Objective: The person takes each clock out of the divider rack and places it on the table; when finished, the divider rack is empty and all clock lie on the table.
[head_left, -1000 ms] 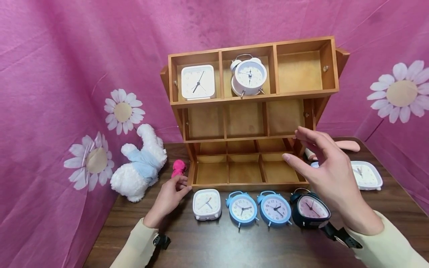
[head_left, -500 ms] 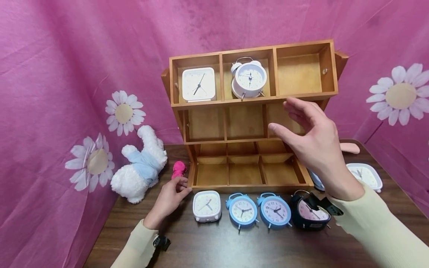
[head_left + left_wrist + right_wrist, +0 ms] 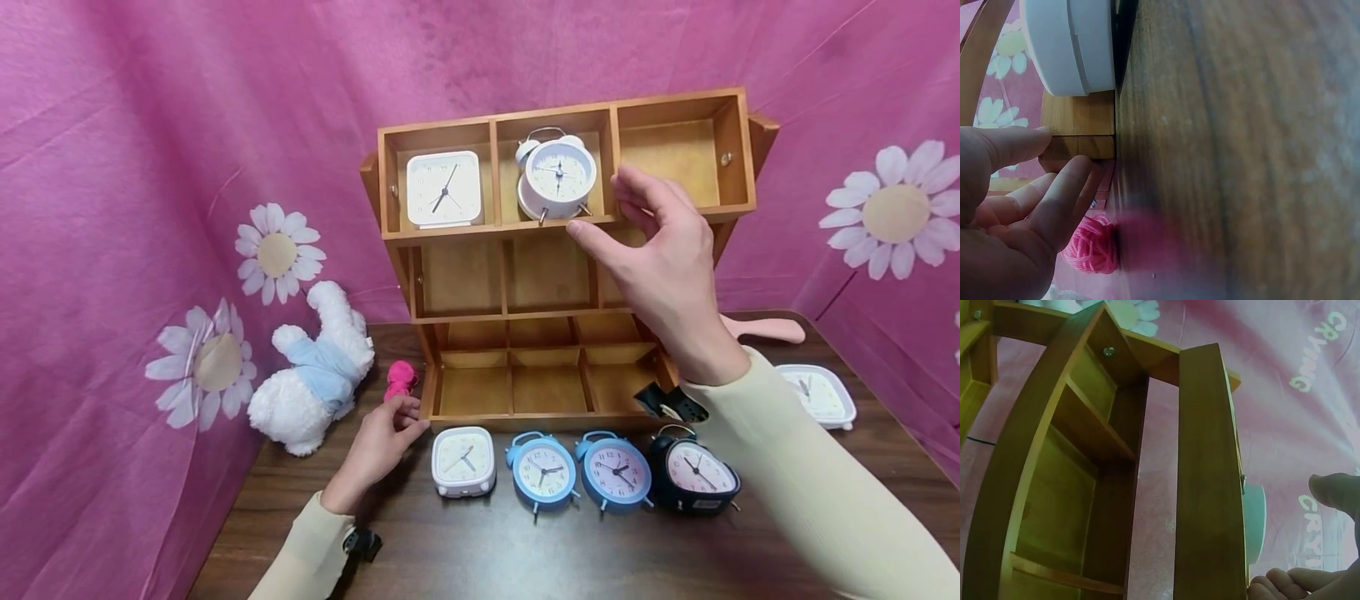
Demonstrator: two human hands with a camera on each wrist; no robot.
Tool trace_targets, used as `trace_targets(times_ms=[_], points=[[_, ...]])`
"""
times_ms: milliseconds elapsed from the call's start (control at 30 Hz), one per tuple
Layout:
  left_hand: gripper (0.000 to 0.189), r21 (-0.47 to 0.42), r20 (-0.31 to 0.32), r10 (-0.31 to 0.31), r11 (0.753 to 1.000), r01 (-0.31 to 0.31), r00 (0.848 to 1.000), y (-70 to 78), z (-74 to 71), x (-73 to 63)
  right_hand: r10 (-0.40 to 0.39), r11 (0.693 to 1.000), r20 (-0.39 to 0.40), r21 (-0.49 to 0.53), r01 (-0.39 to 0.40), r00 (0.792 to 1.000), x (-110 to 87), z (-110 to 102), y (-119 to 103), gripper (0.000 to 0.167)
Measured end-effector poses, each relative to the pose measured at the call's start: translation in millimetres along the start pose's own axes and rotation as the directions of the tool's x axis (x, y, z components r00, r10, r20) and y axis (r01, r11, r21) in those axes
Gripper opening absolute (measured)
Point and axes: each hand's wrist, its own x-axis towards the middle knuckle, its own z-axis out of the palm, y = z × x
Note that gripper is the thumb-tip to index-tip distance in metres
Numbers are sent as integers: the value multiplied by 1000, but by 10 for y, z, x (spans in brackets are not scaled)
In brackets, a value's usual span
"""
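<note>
A three-tier wooden shelf [image 3: 562,421] stands on the table. My left hand [image 3: 378,450] pinches its front left corner [image 3: 1082,147] between thumb and fingers. On the top tier, a white square clock [image 3: 444,190] sits in the left compartment and a white twin-bell alarm clock [image 3: 558,171] in the middle one. My right hand [image 3: 663,258], thumb and fingers spread apart, is raised in front of the top tier, just right of the twin-bell clock. In the right wrist view, its thumb and fingers [image 3: 1282,584] appear beside the shelf edge, with nothing between them.
Before the shelf stand a white clock [image 3: 463,461], two blue twin-bell clocks [image 3: 543,471] [image 3: 617,472] and a dark-cased clock [image 3: 696,475]. A white clock [image 3: 817,396] and pink handle [image 3: 772,329] lie right. A plush toy [image 3: 318,367] and pink yarn ball [image 3: 1091,247] are left.
My right hand has risen and moved left, from above the table's right side to the top tier beside the twin-bell clock. My left hand has stayed at the shelf corner.
</note>
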Motion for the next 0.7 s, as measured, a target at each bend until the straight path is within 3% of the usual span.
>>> trace_targets(times_ms=[67, 133, 300, 400, 433, 533, 700], points=[[26, 3, 13, -62, 998, 62, 998, 165, -40, -18, 0, 1000, -13, 6, 1, 1000, 28, 27, -10, 74], [25, 3, 15, -65, 998, 65, 998, 213, -53, -16, 4, 1000, -19, 6, -4, 1000, 54, 43, -22, 75], [26, -2, -14, 20, 1000, -20, 1000, 163, -45, -11, 4, 1000, -17, 9, -4, 1000, 112, 80, -53, 78], [24, 5, -9, -18, 1000, 18, 1000, 168, -42, -11, 0, 1000, -10, 1, 0, 1000, 137, 110, -69, 79], [23, 18, -1, -65, 998, 65, 998, 240, -53, -22, 0, 1000, -10, -5, 0, 1000, 145, 122, -74, 80], [23, 38, 11, -126, 991, 126, 992, 260, -47, -18, 0, 1000, -10, -31, -1, 1000, 176, 169, -89, 83], [24, 46, 16, -162, 986, 161, 987, 282, -41, -21, 7, 995, -19, -99, -9, 1000, 228, 246, -109, 89]])
